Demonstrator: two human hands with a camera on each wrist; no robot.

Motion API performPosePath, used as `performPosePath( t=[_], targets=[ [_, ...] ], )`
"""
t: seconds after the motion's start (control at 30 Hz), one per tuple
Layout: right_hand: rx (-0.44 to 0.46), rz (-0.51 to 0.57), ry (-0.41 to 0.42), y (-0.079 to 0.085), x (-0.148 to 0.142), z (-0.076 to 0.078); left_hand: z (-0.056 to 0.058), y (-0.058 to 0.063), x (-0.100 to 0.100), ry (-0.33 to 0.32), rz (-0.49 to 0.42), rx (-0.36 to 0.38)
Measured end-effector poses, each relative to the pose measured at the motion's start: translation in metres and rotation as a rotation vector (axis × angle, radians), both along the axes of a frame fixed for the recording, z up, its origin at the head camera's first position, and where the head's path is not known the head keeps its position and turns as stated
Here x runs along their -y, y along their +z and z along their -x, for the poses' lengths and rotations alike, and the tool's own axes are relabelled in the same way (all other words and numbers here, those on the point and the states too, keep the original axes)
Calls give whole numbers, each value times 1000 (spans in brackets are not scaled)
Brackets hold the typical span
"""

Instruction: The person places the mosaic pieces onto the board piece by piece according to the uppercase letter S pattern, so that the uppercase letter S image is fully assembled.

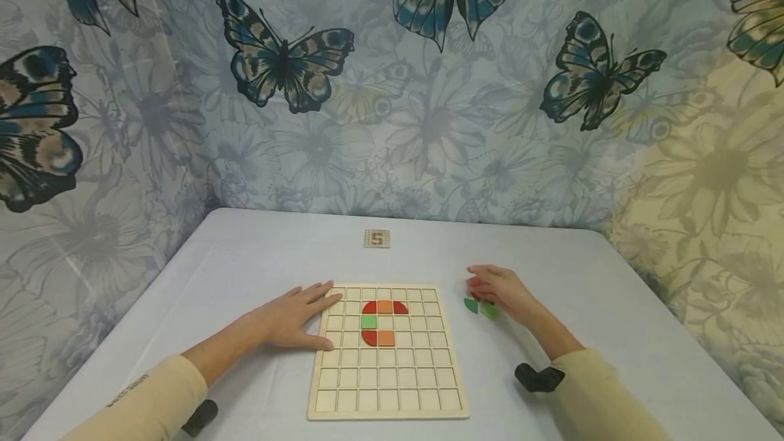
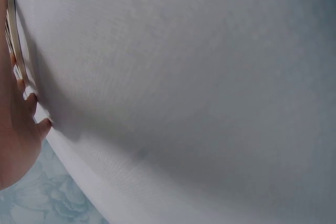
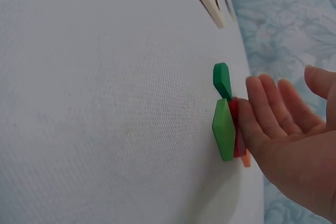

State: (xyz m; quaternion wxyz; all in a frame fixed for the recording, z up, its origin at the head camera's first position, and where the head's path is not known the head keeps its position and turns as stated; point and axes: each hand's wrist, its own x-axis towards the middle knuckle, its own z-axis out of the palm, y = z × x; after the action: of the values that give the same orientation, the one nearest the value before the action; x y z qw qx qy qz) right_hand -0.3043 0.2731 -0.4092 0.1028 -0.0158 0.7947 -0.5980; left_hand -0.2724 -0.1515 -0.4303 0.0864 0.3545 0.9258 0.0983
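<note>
A pale wooden grid board (image 1: pixel 422 380) lies on the table. Two orange squares (image 1: pixel 386 338), a green square (image 1: pixel 369 322) and three red rounded pieces (image 1: pixel 400 307) sit in its upper cells. My left hand (image 1: pixel 297 318) rests with spread fingers on the board's left edge. To the right of the board, my right hand (image 1: pixel 502 291) hovers low over loose pieces, its fingers loosely extended. Beside those fingers are a dark green piece (image 3: pixel 222 80), a light green piece (image 3: pixel 224 129), a red piece (image 3: pixel 240 140) and part of an orange piece (image 3: pixel 247 159). Whether a fingertip touches the red one, I cannot tell.
A small patterned card (image 1: pixel 376 239) showing a figure like a 5 lies behind the board. White cloth covers the table (image 1: pixel 257 243). Butterfly-printed fabric (image 1: pixel 429 121) hangs behind it and along the sides. A black device (image 1: pixel 539 378) is at the right wrist.
</note>
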Motion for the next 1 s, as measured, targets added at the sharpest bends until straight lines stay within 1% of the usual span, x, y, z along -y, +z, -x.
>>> performPosePath(
  t=[0.23,0.43,0.63,0.8,0.9,1.0],
  targets=[
    [-26,-24,-38,-5,-1,11,1,-3,0,10,-2,4],
    [-34,-3,-41,-9,-6,17,1,-5,-1,10,-4,4],
    [-38,28,-19,-7,-6,13,2,-3,-2,8,2,-1],
    [-37,30,7,-7,-8,9,3,-5,-1,9,9,-12],
    [-58,5,39,-9,-11,7,3,-5,-1,9,9,-12],
    [-96,-70,96,-12,-16,6,2,-5,0,9,10,-10]
  ],
)
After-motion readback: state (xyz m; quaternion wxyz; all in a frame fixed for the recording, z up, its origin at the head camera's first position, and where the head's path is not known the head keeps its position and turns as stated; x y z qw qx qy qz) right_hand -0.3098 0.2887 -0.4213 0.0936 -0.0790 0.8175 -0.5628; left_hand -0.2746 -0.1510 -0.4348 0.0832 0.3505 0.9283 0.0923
